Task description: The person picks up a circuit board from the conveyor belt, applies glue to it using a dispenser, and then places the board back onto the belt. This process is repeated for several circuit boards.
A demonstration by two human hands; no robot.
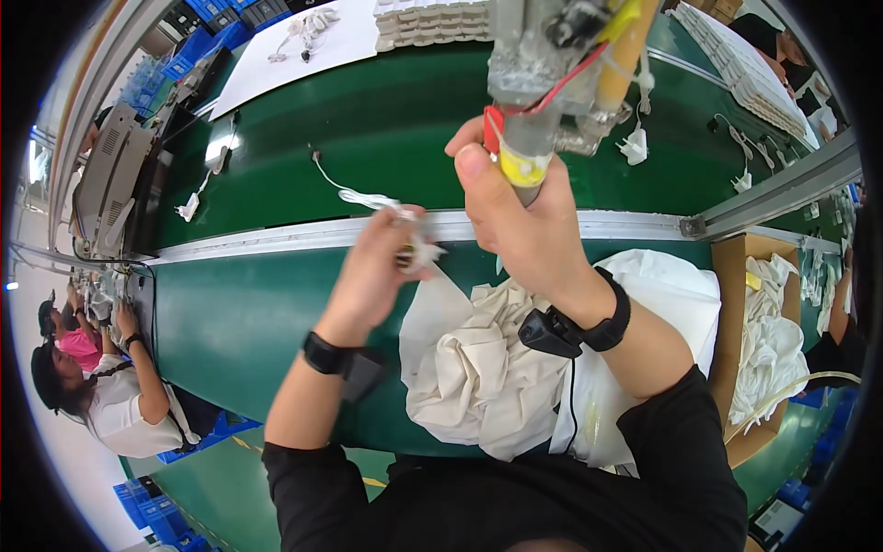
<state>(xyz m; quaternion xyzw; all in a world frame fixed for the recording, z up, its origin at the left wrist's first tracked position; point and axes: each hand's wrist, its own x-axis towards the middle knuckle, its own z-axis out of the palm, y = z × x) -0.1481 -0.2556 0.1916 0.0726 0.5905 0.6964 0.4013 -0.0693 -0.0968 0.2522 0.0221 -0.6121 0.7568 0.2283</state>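
Observation:
My right hand [529, 207] is wrapped round the lower end of a hanging grey tool [532, 133] with yellow tape and a red lever; its tip is hidden in part by my fingers. Lower and to the left, my left hand [372, 262] is closed on a white power cord [368, 197], which trails away over the metal rail onto the green belt. The part of the cord at my fingers is blurred by motion. Below both hands, a heap of cream cloth [487, 368] lies on the green bench, beside a white bag [658, 285].
A metal rail [313, 232] runs between bench and belt. White plugs with cords [635, 145] lie on the belt. Stacked white trays [432, 26] stand beyond it. A cardboard box [729, 322] with white cloth is at right. Co-workers [120, 405] sit at left.

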